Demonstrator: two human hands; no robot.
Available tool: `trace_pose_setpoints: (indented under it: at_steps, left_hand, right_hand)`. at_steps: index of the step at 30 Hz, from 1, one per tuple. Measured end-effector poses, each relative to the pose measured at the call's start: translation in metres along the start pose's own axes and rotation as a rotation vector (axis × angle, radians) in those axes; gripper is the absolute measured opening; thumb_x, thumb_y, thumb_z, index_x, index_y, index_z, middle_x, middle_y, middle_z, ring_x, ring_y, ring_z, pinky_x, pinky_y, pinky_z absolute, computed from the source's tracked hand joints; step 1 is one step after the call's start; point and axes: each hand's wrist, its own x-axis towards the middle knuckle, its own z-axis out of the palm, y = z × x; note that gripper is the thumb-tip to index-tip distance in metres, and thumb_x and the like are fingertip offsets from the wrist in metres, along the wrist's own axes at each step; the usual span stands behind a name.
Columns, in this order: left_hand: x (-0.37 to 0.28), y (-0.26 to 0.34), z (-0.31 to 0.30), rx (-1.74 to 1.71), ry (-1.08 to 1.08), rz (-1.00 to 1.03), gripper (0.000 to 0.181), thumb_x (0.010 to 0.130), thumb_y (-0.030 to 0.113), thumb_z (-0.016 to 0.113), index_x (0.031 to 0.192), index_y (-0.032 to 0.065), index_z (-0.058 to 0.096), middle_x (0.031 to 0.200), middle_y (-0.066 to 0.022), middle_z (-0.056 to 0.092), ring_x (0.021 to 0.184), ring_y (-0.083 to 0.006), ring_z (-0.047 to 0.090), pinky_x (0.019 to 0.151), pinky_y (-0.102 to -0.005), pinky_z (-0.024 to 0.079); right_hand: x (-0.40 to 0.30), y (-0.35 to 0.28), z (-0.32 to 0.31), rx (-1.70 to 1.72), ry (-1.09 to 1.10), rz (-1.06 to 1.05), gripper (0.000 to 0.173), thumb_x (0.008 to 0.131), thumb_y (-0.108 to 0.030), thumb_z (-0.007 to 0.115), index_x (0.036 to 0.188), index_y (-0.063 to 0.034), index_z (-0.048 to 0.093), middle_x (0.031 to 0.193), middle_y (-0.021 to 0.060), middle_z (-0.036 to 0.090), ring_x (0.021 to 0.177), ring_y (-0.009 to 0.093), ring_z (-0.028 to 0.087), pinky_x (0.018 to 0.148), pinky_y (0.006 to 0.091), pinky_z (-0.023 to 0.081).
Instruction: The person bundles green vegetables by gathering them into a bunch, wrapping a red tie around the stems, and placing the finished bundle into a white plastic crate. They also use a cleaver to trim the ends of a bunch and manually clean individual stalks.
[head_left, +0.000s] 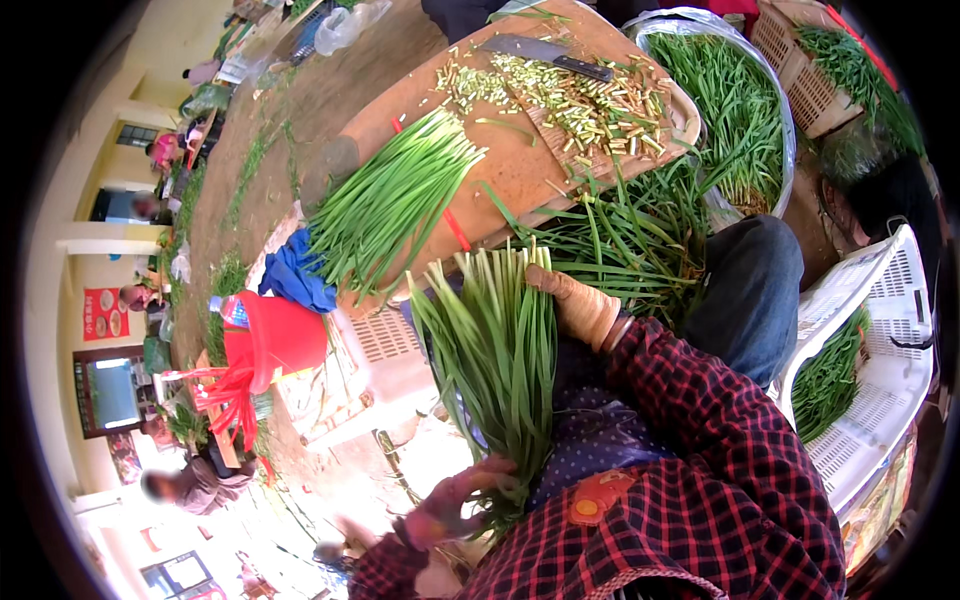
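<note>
A thick bundle of green leafy stalks, seemingly garlic chives (506, 352), slants across my lap with its pale cut ends up toward the board. My right hand (577, 304), in a beige glove or wrap, grips it near those pale ends. Around the drooping leaf tips curl the fingers of my left hand (469, 499), which looks stained or thinly gloved. A second bundle of chives (401, 195) lies on the brown board (499, 176), over a red tie strip (455, 229). Farther back, a cleaver (544, 54) rests on chopped stalk ends (585, 105).
Loose chives (630, 232) lie between board and knee. A lined tub of chives (720, 112) and a white plastic basket (862, 375) stand at right. At left are a red bucket (289, 341) with red strips hanging from it, and a blue cloth (300, 270). Several people sit farther off.
</note>
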Motion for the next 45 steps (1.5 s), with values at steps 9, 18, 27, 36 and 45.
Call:
trace_pose_setpoints:
  at_steps: [9, 18, 27, 36, 45]
  left_hand:
    - [0.09, -0.025, -0.1, -0.117, 0.979, -0.016, 0.041, 0.099, 0.027, 0.05, 0.129, -0.001, 0.053, 0.123, -0.0103, 0.057, 0.115, -0.0182, 0.052, 0.1, -0.029, 0.04]
    - [0.169, 0.029, -0.029, 0.019, 0.876, 0.115, 0.081, 0.078, 0.031, 0.079, 0.138, 0.0006, 0.035, 0.126, -0.0181, 0.052, 0.119, -0.0317, 0.049, 0.103, -0.043, 0.038]
    - [0.17, 0.041, 0.003, 0.018, 0.882, 0.354, 0.093, 0.068, 0.02, 0.086, 0.141, -0.0003, 0.032, 0.122, -0.0169, 0.055, 0.109, -0.0272, 0.057, 0.094, -0.0372, 0.046]
    - [0.165, 0.058, 0.005, -0.058, 0.523, 0.288, 0.077, 0.075, 0.021, 0.083, 0.136, 0.0031, 0.039, 0.119, -0.0113, 0.061, 0.11, -0.0208, 0.059, 0.094, -0.0334, 0.047]
    - [0.171, 0.057, -0.016, 0.052, 0.229, 0.285, 0.07, 0.074, 0.027, 0.083, 0.129, 0.0028, 0.048, 0.115, -0.0126, 0.063, 0.102, -0.0226, 0.063, 0.088, -0.0346, 0.05]
  right_hand:
    - [0.001, -0.014, 0.005, -0.294, 0.033, 0.041, 0.052, 0.095, -0.039, 0.057, 0.131, -0.0016, 0.053, 0.117, 0.0082, 0.065, 0.103, 0.017, 0.062, 0.095, 0.0318, 0.047]
    - [-0.01, -0.032, 0.052, -0.283, 0.047, -0.285, 0.046, 0.085, -0.023, 0.068, 0.125, -0.0029, 0.055, 0.114, 0.0051, 0.064, 0.102, 0.017, 0.061, 0.094, 0.0314, 0.048]
    - [-0.06, -0.055, 0.075, -0.518, 0.105, -0.254, 0.07, 0.072, 0.002, 0.08, 0.132, -0.0031, 0.043, 0.112, 0.0027, 0.061, 0.098, 0.013, 0.059, 0.085, 0.0301, 0.052]
    - [-0.09, -0.057, 0.105, -0.663, 0.15, -0.262, 0.078, 0.068, 0.0, 0.081, 0.135, -0.0028, 0.042, 0.113, 0.004, 0.061, 0.102, 0.015, 0.058, 0.092, 0.0318, 0.049]
    - [-0.083, -0.053, 0.113, -0.669, 0.263, -0.318, 0.049, 0.071, -0.004, 0.082, 0.115, -0.0013, 0.06, 0.098, 0.007, 0.07, 0.092, 0.017, 0.065, 0.086, 0.0307, 0.052]
